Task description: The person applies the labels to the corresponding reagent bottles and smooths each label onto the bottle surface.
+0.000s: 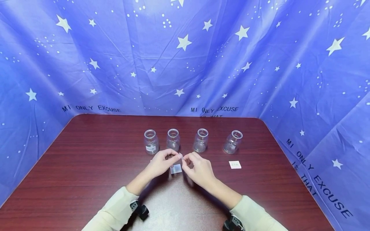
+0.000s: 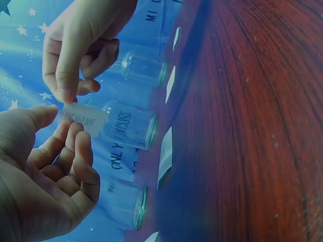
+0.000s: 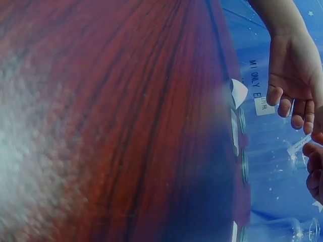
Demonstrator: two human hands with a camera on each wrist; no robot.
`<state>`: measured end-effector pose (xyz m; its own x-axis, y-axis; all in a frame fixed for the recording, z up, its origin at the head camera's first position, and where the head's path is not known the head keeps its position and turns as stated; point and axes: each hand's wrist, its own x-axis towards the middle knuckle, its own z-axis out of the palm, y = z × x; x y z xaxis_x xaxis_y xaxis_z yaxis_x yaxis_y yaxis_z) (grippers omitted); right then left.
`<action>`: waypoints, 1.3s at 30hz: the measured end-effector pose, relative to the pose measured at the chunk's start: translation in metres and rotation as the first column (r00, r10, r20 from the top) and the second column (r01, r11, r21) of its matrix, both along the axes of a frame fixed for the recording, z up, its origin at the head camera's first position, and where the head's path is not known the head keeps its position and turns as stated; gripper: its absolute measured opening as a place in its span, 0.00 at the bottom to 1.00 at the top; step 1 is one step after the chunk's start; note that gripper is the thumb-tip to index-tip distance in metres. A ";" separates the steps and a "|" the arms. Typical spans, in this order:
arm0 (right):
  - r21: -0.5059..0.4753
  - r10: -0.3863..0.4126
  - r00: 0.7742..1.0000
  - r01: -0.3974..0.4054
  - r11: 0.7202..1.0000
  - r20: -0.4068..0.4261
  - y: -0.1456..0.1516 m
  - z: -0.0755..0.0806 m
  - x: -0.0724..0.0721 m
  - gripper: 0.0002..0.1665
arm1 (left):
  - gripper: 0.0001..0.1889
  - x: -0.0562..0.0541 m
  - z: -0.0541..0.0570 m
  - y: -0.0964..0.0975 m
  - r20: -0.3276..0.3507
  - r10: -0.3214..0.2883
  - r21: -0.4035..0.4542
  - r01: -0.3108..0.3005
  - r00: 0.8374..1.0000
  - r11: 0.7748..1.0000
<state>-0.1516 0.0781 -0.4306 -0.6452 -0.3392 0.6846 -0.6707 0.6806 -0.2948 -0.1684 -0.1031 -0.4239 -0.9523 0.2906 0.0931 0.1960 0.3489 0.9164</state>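
Note:
A small white label (image 2: 93, 120) with handwriting is held up between the two hands, above the table in front of the jars. My right hand (image 1: 200, 169) pinches its corner between thumb and fingertips. The fingertips of my left hand (image 1: 162, 163) meet its near edge in the left wrist view, with the thumb apart from them. Behind the hands stand clear glass jars: the leftmost jar (image 1: 150, 141) bears a white label (image 1: 151, 149), then a second jar (image 1: 173, 140) partly behind the left hand, and a third jar (image 1: 200, 140).
Farther right stands another glass jar (image 1: 233, 141), with a white paper slip (image 1: 235, 165) with handwriting before it. A pale square slip (image 1: 176, 169) lies on the dark wooden table (image 1: 72, 170) beneath the hands. A blue star-patterned cloth (image 1: 162, 57) hangs behind and at the sides.

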 end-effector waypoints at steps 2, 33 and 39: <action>0.018 0.006 0.999 -0.006 1.000 -0.044 -0.001 -0.001 0.000 0.04 | 0.11 0.000 -0.001 0.000 -0.007 0.003 -0.003 -0.003 1.000 1.000; -0.154 -0.043 0.954 0.092 0.984 0.298 0.005 -0.001 -0.009 0.04 | 0.08 -0.001 0.002 -0.013 -0.021 0.026 -0.006 -0.026 0.999 1.000; -0.258 0.063 0.912 0.049 0.965 0.406 0.002 -0.002 -0.014 0.03 | 0.07 -0.003 -0.001 -0.014 -0.041 0.014 -0.026 -0.015 0.999 1.000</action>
